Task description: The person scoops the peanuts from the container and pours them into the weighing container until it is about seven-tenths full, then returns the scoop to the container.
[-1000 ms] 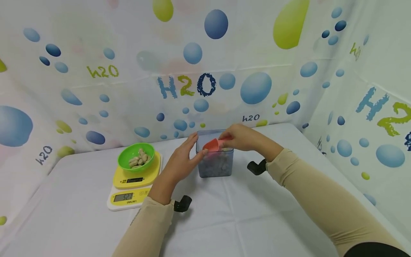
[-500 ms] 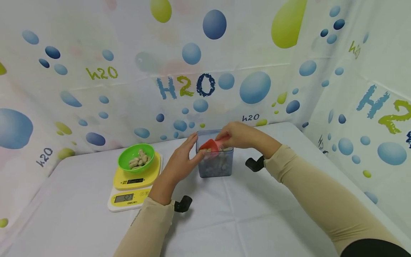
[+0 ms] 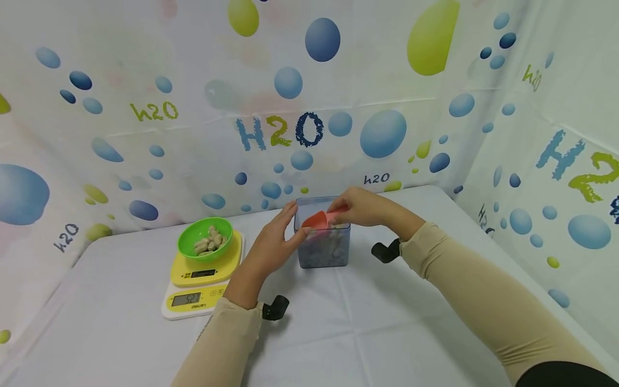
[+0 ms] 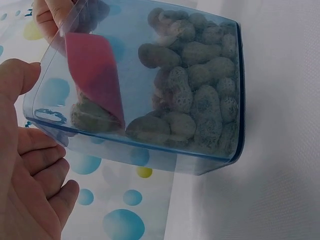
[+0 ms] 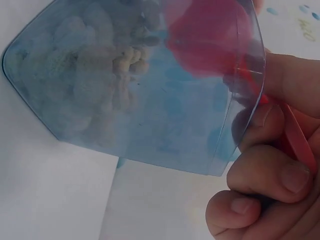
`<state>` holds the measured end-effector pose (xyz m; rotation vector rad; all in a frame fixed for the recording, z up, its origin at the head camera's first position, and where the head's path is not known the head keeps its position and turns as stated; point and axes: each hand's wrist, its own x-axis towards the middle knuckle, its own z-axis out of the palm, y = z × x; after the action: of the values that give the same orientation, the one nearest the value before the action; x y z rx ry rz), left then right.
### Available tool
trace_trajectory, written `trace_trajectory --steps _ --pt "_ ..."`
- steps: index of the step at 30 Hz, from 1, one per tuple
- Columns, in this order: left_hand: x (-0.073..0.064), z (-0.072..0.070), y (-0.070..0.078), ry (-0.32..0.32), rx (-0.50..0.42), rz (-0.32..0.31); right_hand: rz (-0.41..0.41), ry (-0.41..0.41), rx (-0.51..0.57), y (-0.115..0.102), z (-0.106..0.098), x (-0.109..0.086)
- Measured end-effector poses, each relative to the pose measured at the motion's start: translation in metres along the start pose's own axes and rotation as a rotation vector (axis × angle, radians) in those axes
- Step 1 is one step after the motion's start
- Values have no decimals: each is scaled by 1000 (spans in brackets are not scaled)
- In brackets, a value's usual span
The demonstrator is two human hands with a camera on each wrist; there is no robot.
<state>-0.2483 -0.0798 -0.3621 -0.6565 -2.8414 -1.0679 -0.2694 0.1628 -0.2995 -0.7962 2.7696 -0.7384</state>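
Note:
A clear bluish plastic container [image 3: 323, 253] stands on the table, with unshelled peanuts [image 4: 205, 107] in its lower part. My right hand [image 3: 366, 206] reaches over its right rim and grips the handle of a red scoop [image 3: 315, 220]. The scoop's bowl is inside the container near the top, above most of the peanuts. One peanut [image 4: 92, 117] shows beside the scoop bowl in the left wrist view. My left hand [image 3: 271, 242] is at the container's left side, fingers extended along the rim and thumb by the front corner.
Left of the container, a yellow and white kitchen scale [image 3: 193, 296] carries a green bowl [image 3: 187, 235] with several peanuts. A white cloth covers the table [image 3: 329, 333]. Behind it hangs a patterned curtain [image 3: 193, 54], continuing along the right side.
The scoop dipped slightly leftward and down in the container, then came back up a little with my right hand. My left hand, the scale and the bowl stay in place.

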Motion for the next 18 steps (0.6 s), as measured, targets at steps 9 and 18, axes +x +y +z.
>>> trace_trajectory --steps 9,18 --pt "-1 -1 -1 2 -7 15 24 36 -21 -2 2 2" --pt "0 1 -1 7 -3 8 81 94 69 8 3 -1"
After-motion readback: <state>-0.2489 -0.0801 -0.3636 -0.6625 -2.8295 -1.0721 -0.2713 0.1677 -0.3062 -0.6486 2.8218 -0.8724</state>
